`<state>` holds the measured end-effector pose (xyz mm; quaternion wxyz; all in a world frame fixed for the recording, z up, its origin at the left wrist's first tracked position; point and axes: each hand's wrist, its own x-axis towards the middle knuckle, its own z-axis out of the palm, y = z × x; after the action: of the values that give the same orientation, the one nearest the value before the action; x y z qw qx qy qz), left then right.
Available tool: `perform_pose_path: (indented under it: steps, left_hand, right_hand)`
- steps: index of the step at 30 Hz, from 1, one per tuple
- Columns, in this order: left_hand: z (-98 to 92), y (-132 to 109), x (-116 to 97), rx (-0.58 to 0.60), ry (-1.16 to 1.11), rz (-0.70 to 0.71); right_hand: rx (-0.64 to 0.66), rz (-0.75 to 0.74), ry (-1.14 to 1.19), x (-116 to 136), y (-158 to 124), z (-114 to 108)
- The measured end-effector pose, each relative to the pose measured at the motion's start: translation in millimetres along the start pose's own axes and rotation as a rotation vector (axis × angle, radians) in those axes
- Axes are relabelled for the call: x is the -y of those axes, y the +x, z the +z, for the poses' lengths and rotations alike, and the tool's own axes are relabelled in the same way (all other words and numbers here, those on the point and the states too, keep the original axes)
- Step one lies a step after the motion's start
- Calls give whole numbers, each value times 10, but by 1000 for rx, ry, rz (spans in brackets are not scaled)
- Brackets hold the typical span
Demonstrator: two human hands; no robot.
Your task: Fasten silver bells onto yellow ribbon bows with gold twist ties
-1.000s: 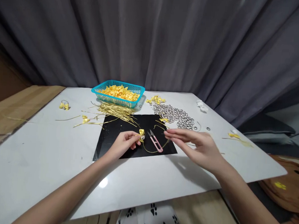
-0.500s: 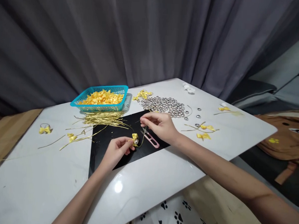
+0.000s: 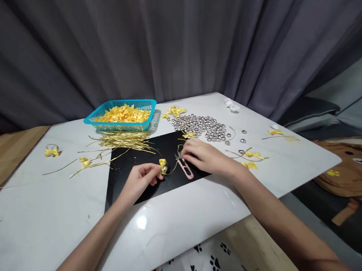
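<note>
Left hand (image 3: 139, 178) is pinching the yellow bow (image 3: 162, 163) over the black mat (image 3: 154, 190). Right hand (image 3: 199, 156) is by the cord (image 3: 175, 166), can't tell if its fingers grip it. I'd pinch snugly and guide the cord clear of the snips (image 3: 190, 177).

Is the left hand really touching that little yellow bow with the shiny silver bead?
Touching. The head view shows it: the left hand has its thumb right against the yellow bow, with no gap between.
</note>
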<state>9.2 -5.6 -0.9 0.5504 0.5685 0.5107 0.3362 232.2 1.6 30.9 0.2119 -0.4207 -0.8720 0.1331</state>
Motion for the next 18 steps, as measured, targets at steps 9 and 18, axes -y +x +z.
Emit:
perform_pose_path:
  steps: [9, 18]
  left_hand:
    - [11, 14, 11, -5, 30, 16]
    - [18, -3, 1, 1, -10, -4]
  right_hand:
    - [-816, 175, 843, 138, -152, -696]
    - [-662, 191, 1034, 441, -176, -557]
